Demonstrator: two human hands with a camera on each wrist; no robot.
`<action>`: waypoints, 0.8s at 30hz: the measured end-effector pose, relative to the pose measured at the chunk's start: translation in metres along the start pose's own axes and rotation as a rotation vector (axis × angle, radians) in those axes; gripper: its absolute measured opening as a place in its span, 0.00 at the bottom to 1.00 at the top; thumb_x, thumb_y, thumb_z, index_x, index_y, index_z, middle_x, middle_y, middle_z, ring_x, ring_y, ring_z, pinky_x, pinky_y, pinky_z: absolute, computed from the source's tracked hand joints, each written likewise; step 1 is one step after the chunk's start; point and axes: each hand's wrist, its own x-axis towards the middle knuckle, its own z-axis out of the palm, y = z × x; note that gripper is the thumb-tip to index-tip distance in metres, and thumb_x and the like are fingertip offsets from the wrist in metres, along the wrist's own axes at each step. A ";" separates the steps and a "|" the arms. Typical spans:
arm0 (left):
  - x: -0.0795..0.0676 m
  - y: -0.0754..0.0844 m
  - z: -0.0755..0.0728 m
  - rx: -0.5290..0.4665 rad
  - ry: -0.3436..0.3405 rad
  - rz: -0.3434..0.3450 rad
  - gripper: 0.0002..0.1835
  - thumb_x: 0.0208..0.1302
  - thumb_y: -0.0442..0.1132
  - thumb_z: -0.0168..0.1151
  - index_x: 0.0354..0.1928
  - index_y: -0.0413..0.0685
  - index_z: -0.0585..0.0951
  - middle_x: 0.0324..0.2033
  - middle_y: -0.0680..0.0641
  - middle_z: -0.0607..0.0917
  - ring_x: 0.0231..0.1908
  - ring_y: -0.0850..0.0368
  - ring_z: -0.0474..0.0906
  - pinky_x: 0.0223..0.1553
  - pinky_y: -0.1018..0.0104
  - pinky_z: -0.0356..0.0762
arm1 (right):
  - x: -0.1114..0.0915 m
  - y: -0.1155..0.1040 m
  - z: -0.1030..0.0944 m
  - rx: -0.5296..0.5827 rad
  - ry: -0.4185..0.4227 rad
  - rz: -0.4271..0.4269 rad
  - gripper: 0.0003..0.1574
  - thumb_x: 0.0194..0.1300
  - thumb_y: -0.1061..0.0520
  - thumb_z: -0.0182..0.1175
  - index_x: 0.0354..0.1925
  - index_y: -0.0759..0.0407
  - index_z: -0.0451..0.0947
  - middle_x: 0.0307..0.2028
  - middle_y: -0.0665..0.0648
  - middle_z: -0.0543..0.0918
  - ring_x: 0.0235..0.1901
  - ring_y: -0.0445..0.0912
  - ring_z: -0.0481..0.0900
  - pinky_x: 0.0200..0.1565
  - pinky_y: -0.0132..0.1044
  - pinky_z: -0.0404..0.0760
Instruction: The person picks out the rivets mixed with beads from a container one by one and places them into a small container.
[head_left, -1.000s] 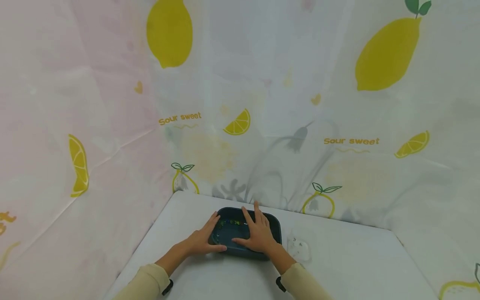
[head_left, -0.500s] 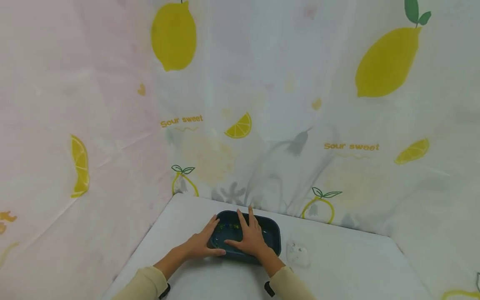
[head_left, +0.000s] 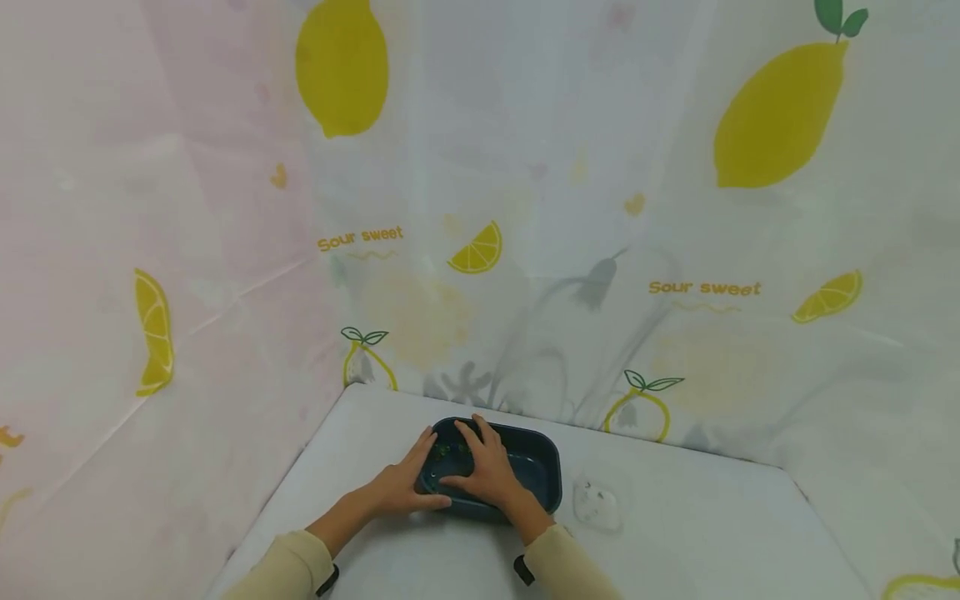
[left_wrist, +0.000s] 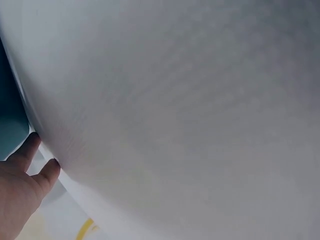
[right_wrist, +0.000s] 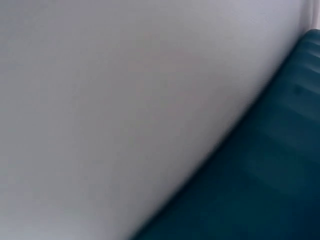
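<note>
A dark teal rectangular basin [head_left: 542, 473] stands on the white table. Several small glossy green and yellow pieces [head_left: 442, 450], too small to name surely, lie in its left part. My left hand [head_left: 393, 490] rests against the basin's left end, thumb along the near side and fingers spread toward the far corner. In the left wrist view two fingertips [left_wrist: 50, 170] show beside the teal wall. My right hand [head_left: 491, 473] reaches over the near rim with fingers spread above the inside, hiding part of it. The right wrist view shows the basin's wall [right_wrist: 270, 165], but no hand.
Right of the basin, a small clear, flat item [head_left: 596, 504] with dark marks lies on the white table [head_left: 697, 517]. A lemon-printed cloth [head_left: 540, 208] hangs behind the table and at its sides.
My right hand has moved left over the basin, toward the small pieces, covering more of them and uncovering the right part. The left hand has stayed at the left end.
</note>
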 end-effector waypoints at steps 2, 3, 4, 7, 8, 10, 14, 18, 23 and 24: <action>-0.001 0.001 0.000 0.002 0.000 0.002 0.62 0.56 0.71 0.63 0.79 0.48 0.41 0.79 0.44 0.41 0.56 0.41 0.78 0.53 0.40 0.75 | 0.003 0.000 0.003 0.024 -0.008 0.022 0.58 0.50 0.37 0.76 0.72 0.51 0.63 0.71 0.65 0.62 0.68 0.64 0.64 0.60 0.64 0.70; -0.001 0.001 0.000 0.000 0.003 0.008 0.62 0.56 0.70 0.63 0.79 0.47 0.41 0.79 0.43 0.42 0.55 0.42 0.78 0.52 0.40 0.76 | 0.004 0.000 0.004 0.050 -0.008 0.033 0.56 0.50 0.38 0.76 0.71 0.52 0.64 0.70 0.64 0.65 0.67 0.63 0.66 0.60 0.62 0.71; -0.001 0.001 0.000 0.001 0.002 0.011 0.62 0.57 0.70 0.63 0.79 0.47 0.41 0.79 0.43 0.42 0.55 0.42 0.78 0.52 0.40 0.76 | 0.006 0.001 0.005 0.087 -0.012 0.048 0.55 0.50 0.40 0.76 0.71 0.53 0.65 0.69 0.63 0.68 0.65 0.61 0.68 0.60 0.59 0.73; -0.001 0.001 0.000 -0.002 0.006 0.018 0.62 0.57 0.70 0.64 0.79 0.46 0.41 0.79 0.42 0.42 0.55 0.41 0.78 0.51 0.39 0.76 | 0.010 0.001 0.007 0.237 -0.019 0.090 0.50 0.51 0.46 0.77 0.67 0.57 0.69 0.62 0.62 0.76 0.58 0.57 0.77 0.57 0.51 0.78; 0.000 0.001 0.000 -0.003 0.008 0.019 0.62 0.57 0.70 0.64 0.79 0.46 0.41 0.79 0.42 0.42 0.55 0.42 0.78 0.51 0.39 0.76 | 0.011 0.001 0.008 0.300 -0.025 0.107 0.47 0.51 0.49 0.77 0.65 0.59 0.71 0.59 0.62 0.79 0.55 0.57 0.79 0.55 0.50 0.79; 0.000 0.000 0.000 0.000 0.010 0.021 0.62 0.57 0.70 0.64 0.79 0.47 0.41 0.79 0.43 0.42 0.54 0.43 0.79 0.51 0.41 0.76 | 0.014 0.001 0.009 0.405 -0.056 0.138 0.40 0.51 0.54 0.77 0.60 0.63 0.75 0.53 0.64 0.82 0.49 0.56 0.83 0.49 0.45 0.83; 0.001 -0.002 -0.001 0.003 0.017 0.022 0.62 0.56 0.70 0.64 0.79 0.48 0.42 0.79 0.44 0.42 0.52 0.45 0.79 0.52 0.43 0.77 | 0.018 0.000 0.013 0.490 -0.126 0.181 0.29 0.52 0.60 0.76 0.51 0.68 0.80 0.44 0.66 0.86 0.40 0.53 0.86 0.41 0.35 0.84; 0.000 -0.001 -0.001 -0.002 0.015 0.020 0.62 0.56 0.69 0.64 0.79 0.48 0.42 0.79 0.44 0.42 0.53 0.44 0.79 0.52 0.41 0.76 | 0.020 -0.001 0.016 0.488 -0.156 0.180 0.23 0.53 0.62 0.75 0.47 0.68 0.83 0.41 0.64 0.87 0.38 0.49 0.86 0.38 0.31 0.82; -0.001 0.001 -0.002 -0.009 0.006 0.019 0.62 0.56 0.70 0.64 0.79 0.49 0.42 0.79 0.45 0.42 0.49 0.44 0.80 0.51 0.41 0.76 | 0.022 -0.002 0.017 0.477 -0.160 0.168 0.18 0.52 0.65 0.74 0.43 0.68 0.85 0.37 0.63 0.88 0.35 0.48 0.86 0.36 0.31 0.82; -0.001 0.001 -0.002 -0.003 0.007 0.020 0.62 0.56 0.70 0.63 0.79 0.49 0.41 0.79 0.46 0.42 0.49 0.45 0.81 0.50 0.41 0.76 | 0.022 -0.002 0.018 0.467 -0.166 0.176 0.17 0.52 0.65 0.74 0.42 0.67 0.86 0.37 0.62 0.88 0.35 0.47 0.86 0.36 0.30 0.82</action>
